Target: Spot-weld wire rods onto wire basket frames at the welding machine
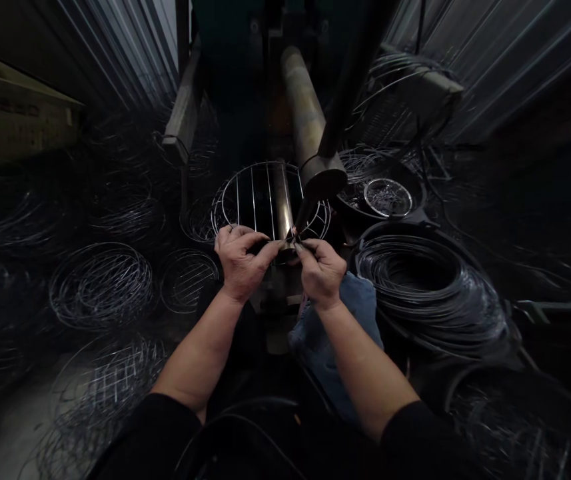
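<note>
A round wire rack (254,193) with parallel bars lies between the electrodes of what looks like a spot welder. My left hand (242,260) pinches its near rim, thumb and forefinger pointing toward the electrode tip. Thumb and fingers of my right hand (321,270) are closed at the same rim, just right of the tip. Whether a smaller wire piece is also in that pinch is too dark to tell. The lower brass-coloured electrode bar (284,200) runs under the rack. A small orange glow shows where the upper electrode (306,212) meets the wire, between my fingertips.
Above the rack juts the machine's thick cylindrical arm (305,93). To the right sit a large coil of wire (415,267) and a round dish (388,198) of small metal pieces. Stacked wire rounds (101,285) lie on the left. Blue cloth (352,307) is under my right forearm.
</note>
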`<state>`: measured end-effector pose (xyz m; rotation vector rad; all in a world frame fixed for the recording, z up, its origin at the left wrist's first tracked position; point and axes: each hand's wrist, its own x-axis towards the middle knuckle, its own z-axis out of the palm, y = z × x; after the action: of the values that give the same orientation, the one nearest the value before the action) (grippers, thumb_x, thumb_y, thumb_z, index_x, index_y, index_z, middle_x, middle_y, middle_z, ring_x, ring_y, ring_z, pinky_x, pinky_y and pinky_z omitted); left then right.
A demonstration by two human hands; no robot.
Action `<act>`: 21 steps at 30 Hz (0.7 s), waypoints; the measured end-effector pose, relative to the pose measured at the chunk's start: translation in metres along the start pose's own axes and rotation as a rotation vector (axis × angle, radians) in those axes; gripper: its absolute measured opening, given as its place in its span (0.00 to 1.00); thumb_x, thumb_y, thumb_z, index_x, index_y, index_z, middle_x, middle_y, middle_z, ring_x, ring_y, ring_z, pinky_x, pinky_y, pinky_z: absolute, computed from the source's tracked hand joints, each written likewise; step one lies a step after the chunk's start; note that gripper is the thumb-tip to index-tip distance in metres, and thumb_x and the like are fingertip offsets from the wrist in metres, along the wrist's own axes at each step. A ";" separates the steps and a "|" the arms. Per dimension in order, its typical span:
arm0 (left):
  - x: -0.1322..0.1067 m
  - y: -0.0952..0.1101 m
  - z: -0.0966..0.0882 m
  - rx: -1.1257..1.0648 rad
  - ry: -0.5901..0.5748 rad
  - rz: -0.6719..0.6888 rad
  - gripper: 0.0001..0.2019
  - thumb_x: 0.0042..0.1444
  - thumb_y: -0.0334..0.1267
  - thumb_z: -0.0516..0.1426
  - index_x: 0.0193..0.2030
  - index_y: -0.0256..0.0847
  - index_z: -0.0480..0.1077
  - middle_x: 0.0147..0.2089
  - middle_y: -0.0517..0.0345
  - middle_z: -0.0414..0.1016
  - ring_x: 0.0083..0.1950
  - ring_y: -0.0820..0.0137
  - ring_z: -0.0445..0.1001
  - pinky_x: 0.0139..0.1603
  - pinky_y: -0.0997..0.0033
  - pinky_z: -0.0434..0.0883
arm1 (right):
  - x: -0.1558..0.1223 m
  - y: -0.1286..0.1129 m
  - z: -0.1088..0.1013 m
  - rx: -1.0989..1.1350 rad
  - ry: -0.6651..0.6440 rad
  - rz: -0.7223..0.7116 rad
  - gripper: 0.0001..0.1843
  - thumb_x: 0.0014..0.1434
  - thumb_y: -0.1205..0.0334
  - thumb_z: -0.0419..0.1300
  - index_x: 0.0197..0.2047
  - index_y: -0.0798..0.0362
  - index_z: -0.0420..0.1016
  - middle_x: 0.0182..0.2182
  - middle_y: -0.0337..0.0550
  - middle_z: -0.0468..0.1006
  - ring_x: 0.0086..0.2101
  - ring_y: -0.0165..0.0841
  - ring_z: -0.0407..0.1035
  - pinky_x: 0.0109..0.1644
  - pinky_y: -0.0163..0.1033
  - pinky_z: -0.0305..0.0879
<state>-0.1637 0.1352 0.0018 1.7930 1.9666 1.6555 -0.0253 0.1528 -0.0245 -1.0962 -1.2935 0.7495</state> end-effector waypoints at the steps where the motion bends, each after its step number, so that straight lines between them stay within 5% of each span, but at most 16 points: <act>1: 0.000 0.000 0.000 0.005 -0.005 -0.007 0.10 0.45 0.47 0.67 0.25 0.45 0.76 0.28 0.60 0.71 0.41 0.65 0.67 0.49 0.60 0.63 | 0.000 0.000 0.000 0.001 -0.002 0.009 0.06 0.55 0.59 0.61 0.32 0.52 0.76 0.22 0.36 0.77 0.23 0.31 0.72 0.32 0.37 0.69; 12: 0.001 0.003 0.001 0.001 -0.023 -0.035 0.10 0.44 0.47 0.67 0.24 0.45 0.75 0.28 0.60 0.71 0.40 0.66 0.68 0.48 0.62 0.65 | 0.004 -0.009 0.002 0.076 -0.043 0.192 0.07 0.51 0.58 0.63 0.31 0.52 0.77 0.20 0.35 0.76 0.19 0.30 0.70 0.28 0.37 0.68; 15: 0.000 0.002 -0.005 0.021 -0.065 -0.030 0.11 0.46 0.49 0.66 0.28 0.44 0.77 0.35 0.57 0.73 0.44 0.65 0.69 0.50 0.61 0.65 | 0.004 -0.013 -0.004 0.168 -0.060 0.277 0.12 0.49 0.54 0.65 0.33 0.53 0.78 0.22 0.37 0.77 0.20 0.32 0.72 0.29 0.38 0.70; 18: 0.006 -0.008 -0.020 0.106 -0.102 0.026 0.20 0.45 0.53 0.65 0.42 0.46 0.77 0.54 0.51 0.69 0.54 0.59 0.67 0.56 0.57 0.63 | -0.004 -0.012 -0.042 0.099 0.022 0.311 0.17 0.50 0.49 0.65 0.36 0.54 0.79 0.27 0.42 0.80 0.25 0.35 0.75 0.32 0.41 0.72; 21: 0.020 -0.028 -0.035 0.125 -0.194 0.129 0.21 0.44 0.52 0.66 0.44 0.47 0.76 0.56 0.51 0.68 0.59 0.57 0.65 0.59 0.55 0.62 | -0.027 -0.001 -0.104 -0.266 0.026 0.272 0.19 0.50 0.46 0.64 0.37 0.52 0.81 0.27 0.44 0.80 0.27 0.37 0.75 0.34 0.42 0.72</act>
<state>-0.2120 0.1323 0.0103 2.0759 1.9475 1.3534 0.0713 0.1060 -0.0266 -1.5138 -1.2604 0.7748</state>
